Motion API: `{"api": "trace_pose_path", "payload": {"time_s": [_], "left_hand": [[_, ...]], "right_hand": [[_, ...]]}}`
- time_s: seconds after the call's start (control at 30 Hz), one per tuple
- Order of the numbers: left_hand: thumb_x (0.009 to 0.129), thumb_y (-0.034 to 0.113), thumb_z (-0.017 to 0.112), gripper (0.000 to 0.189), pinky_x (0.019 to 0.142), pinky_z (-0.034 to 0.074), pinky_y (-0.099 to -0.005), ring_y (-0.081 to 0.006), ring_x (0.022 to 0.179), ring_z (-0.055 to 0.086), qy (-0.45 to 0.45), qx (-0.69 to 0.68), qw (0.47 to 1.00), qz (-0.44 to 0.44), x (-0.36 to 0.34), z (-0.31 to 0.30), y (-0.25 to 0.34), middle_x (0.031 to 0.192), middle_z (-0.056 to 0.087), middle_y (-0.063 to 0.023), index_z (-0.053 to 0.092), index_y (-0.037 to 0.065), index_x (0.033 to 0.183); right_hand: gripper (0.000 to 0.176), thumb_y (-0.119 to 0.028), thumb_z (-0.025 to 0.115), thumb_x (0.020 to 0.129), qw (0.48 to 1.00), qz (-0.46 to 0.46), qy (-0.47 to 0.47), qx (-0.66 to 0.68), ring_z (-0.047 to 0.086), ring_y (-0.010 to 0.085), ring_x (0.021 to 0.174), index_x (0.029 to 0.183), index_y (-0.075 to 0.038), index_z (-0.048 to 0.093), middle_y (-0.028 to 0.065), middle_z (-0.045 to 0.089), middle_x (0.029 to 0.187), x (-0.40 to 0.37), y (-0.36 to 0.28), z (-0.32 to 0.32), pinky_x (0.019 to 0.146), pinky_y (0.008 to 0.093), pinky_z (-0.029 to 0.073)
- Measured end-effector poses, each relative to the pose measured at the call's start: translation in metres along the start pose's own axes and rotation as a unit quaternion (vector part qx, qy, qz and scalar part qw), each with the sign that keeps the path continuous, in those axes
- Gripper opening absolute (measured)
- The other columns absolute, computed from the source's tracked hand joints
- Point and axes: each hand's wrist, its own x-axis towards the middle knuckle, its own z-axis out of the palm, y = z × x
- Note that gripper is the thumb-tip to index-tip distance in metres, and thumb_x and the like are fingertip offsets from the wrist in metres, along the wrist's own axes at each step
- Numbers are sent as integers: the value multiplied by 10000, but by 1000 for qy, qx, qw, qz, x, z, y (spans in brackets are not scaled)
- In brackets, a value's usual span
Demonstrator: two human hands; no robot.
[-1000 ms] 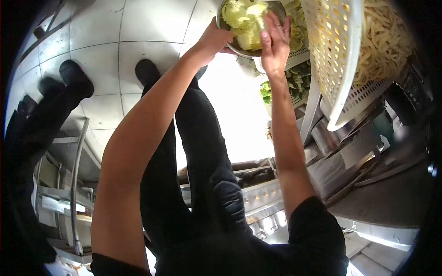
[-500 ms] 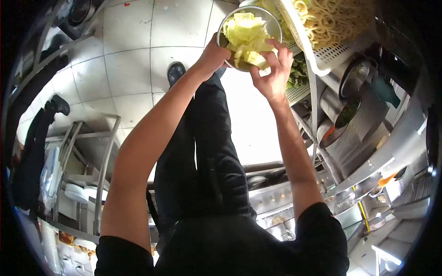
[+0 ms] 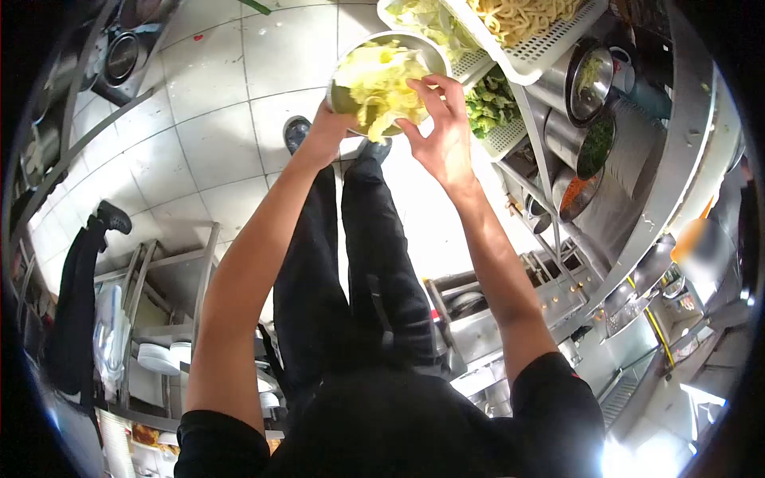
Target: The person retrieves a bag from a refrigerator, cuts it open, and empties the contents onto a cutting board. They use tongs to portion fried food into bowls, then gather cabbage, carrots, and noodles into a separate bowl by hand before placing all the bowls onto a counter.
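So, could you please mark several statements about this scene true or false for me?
1. The left hand holds the metal bowl. True.
2. The right hand grips a knife. False: it is at the pale green leaves in the bowl.
3. The thick noodles are in a white perforated basket. True.
4. In the picture, that basket is left of the bowl. False: it is to the right.

Dark shoes (image 3: 296, 134) on tiled floor (image 3: 211, 123)

Glare bleaches the white square-tiled floor (image 3: 434, 211) near centre; fisheye distortion bends the dark edges, and light flares lower right.
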Motion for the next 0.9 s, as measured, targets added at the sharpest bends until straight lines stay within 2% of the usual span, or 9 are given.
{"api": "trace_pose_path", "payload": {"time_s": [0.27, 0.33, 0.47, 0.57, 0.63, 0.67, 0.77, 0.83, 0.9], "left_hand": [[747, -98, 442, 496, 881, 459, -491, -333, 1058, 508, 37, -146, 983, -101, 63, -50, -83, 1217, 432, -207, 305, -82, 1224], [764, -79, 446, 483, 892, 438, -486, -320, 1061, 505, 62, -131, 985, -90, 81, -58, -93, 1218, 436, -204, 306, -83, 1226], [775, -65, 452, 487, 902, 430, -487, -320, 1061, 502, 80, -111, 987, -79, 105, -78, -104, 1215, 439, -202, 283, -88, 1231], [770, -65, 444, 463, 893, 448, -480, -322, 1042, 515, 87, -94, 990, -57, 96, -70, -101, 1201, 453, -208, 309, -102, 1211], [770, -58, 441, 450, 884, 458, -474, -322, 1026, 525, 87, -85, 991, -59, 91, -67, -100, 1189, 464, -205, 325, -104, 1202], [767, -54, 444, 459, 872, 467, -471, -323, 1022, 526, 89, -95, 990, -58, 85, -62, -97, 1178, 471, -199, 320, -104, 1206], [740, -68, 437, 511, 861, 484, -465, -324, 1022, 526, 98, -88, 989, -68, 77, -46, -89, 1217, 424, -200, 300, -65, 1232], [732, -69, 437, 527, 851, 493, -464, -324, 1024, 527, 106, -63, 991, -54, 77, -33, -87, 1226, 414, -198, 296, -48, 1239], [724, -70, 437, 544, 840, 502, -462, -324, 1025, 528, 120, -31, 991, -50, 75, -21, -89, 1234, 403, -196, 293, -30, 1247]], "right_hand": [[213, -54, 621, 741, 976, 81, 163, -122, 583, 192, 634, 954, -57, 621, 98, 601, 802, 6, 228, 78, 526, 282, 486], [518, -207, 657, 756, 907, 334, -107, -234, 600, 206, 636, 1231, -142, 461, 115, 627, 848, 40, 270, 94, 626, 335, 524], [685, -457, 628, 748, 907, 225, -89, -345, 642, 254, 693, 1293, -108, 403, 184, 580, 1086, 76, 378, 129, 710, 400, 519], [627, -483, 598, 759, 881, 375, -270, -100, 646, 242, 798, 1211, -62, 493, 169, 606, 1034, 93, 397, 111, 725, 374, 512], [461, -397, 622, 769, 934, 132, 49, -329, 643, 238, 715, 1052, -34, 582, 124, 650, 861, 61, 393, 113, 672, 353, 496], [461, -397, 622, 769, 935, 129, 54, -325, 643, 238, 715, 1052, -34, 582, 124, 650, 861, 56, 393, 105, 672, 353, 496], [586, -430, 553, 810, 933, 335, -43, -126, 564, 256, 942, 1193, 6, 474, 204, 547, 1112, 52, 370, 64, 808, 411, 445], [242, -246, 622, 824, 856, 407, 110, 299, 428, 85, 450, 913, -24, 584, 4, 501, 575, 33, 300, 50, 413, 225, 311], [255, -217, 609, 839, 817, 418, 47, 395, 344, 44, 440, 993, -18, 571, -30, 418, 540, 12, 247, 36, 380, 195, 223]]}}
